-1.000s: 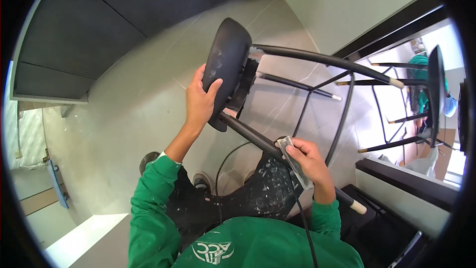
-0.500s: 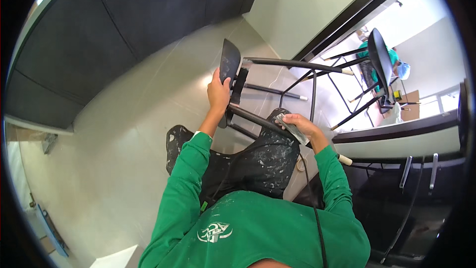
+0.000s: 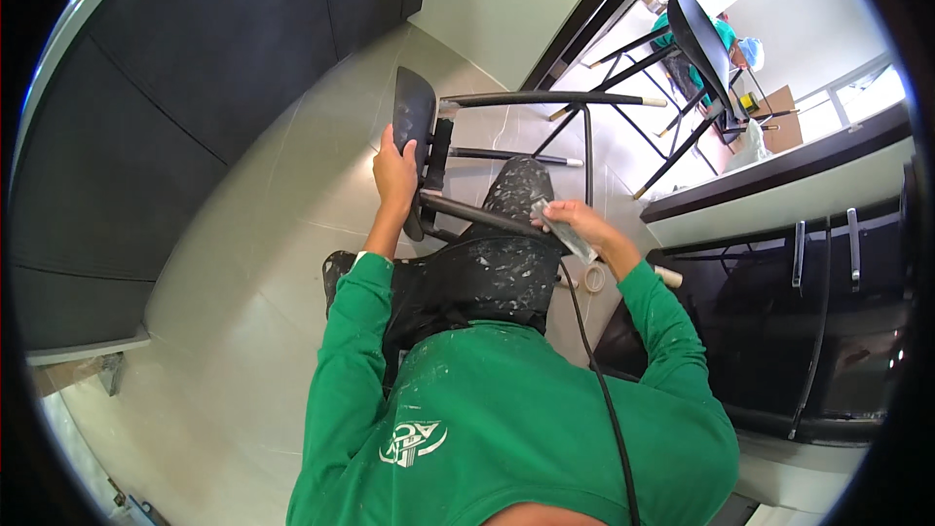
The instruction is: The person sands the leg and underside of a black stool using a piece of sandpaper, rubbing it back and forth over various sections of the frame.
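Note:
A black stool with slim legs and pale leg tips lies on its side across my lap. Its curved seat faces left, and my left hand is closed round the seat's edge. My right hand pinches a flat greyish strip beside the nearest stool leg; the strip's exact kind does not show clearly. Fingers of that hand lie against or just over the leg, partly hiding it. Pale specks cover my dark trousers beneath the stool.
A roll of tape lies on the tiled floor by my right forearm. Dark glossy cabinets stand at right, dark panels at left. Beyond the doorway, another black stool stands near a person in green.
My view has turned, so the room and doorway sit farther left and higher. Both hands keep their holds; the right hand with the strip has shifted slightly along the leg toward the seat.

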`<state>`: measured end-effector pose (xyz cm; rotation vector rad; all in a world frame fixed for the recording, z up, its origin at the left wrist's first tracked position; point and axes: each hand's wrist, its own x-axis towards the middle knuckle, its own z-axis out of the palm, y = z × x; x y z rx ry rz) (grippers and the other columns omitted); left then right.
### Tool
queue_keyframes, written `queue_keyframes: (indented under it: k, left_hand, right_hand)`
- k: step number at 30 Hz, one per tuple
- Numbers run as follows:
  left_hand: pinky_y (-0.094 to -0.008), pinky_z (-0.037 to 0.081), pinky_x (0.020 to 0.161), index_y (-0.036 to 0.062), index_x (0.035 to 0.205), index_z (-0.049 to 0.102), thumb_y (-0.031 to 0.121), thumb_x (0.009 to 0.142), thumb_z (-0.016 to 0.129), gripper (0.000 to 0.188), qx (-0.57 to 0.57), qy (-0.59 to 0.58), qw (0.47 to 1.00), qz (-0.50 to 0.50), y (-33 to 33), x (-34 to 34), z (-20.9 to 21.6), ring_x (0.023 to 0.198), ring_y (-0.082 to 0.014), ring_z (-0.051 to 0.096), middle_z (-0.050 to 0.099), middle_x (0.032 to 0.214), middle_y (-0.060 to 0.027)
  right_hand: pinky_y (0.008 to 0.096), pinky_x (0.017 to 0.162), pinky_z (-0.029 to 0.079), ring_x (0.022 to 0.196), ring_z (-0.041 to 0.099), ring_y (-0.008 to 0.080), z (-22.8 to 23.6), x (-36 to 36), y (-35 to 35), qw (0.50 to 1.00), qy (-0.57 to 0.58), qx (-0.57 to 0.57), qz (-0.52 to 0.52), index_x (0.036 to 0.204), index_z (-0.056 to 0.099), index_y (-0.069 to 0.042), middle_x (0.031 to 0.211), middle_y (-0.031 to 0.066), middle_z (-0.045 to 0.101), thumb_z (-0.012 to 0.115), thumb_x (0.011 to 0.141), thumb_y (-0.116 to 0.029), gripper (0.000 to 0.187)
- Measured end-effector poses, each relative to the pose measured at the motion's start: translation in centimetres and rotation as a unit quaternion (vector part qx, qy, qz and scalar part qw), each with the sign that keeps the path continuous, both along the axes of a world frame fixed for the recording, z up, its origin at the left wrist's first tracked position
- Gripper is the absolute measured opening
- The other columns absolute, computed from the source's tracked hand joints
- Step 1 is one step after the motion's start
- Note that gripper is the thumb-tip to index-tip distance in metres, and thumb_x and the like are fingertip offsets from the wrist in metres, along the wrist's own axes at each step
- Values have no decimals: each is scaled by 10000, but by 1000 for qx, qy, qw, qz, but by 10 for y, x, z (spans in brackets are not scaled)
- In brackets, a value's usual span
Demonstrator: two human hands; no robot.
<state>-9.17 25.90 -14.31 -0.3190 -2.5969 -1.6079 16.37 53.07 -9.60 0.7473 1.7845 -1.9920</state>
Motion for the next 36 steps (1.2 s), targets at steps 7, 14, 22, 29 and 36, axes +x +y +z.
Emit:
queue_keyframes:
  k: [7,14,22,29,36]
  left_hand:
    - [-503,540,900,-2,1370,570,241,963,733,501,-8,28,998,-48,-2,-14,4,1054,-470,699,718,1149,-295]
    - [-552,528,863,-33,1239,593,403,1012,666,497,-193,-10,979,-67,-2,-57,9,1027,-507,679,712,1101,-315]
    - [-566,537,750,-66,951,646,571,1027,584,644,-334,8,942,-46,37,-92,39,848,-519,690,703,850,-320]
    - [-541,517,707,-59,940,641,596,1016,592,660,-324,-39,944,-43,41,-95,44,782,-481,684,689,793,-282]
    - [-528,508,672,-59,927,635,606,1010,599,671,-307,-40,950,-42,40,-91,46,715,-459,673,672,735,-265]
  right_hand:
    - [268,864,507,929,645,101,14,-10,-4,992,-73,-14,103,1100,730,-47,1011,13,734,702,1016,-277,246]
    - [319,670,480,763,602,108,-29,-166,-26,929,212,241,185,1143,688,-43,845,47,675,722,968,-223,253]
    - [392,782,550,827,699,264,-76,-205,-81,950,198,112,212,1065,763,-30,913,141,721,722,899,-222,257]
    - [426,777,537,842,684,321,-73,-201,-104,946,222,153,178,1029,785,-1,948,167,686,720,894,-157,216]
    - [442,801,532,881,676,360,-56,-195,-99,938,212,175,210,1029,793,4,956,202,687,713,893,-124,203]
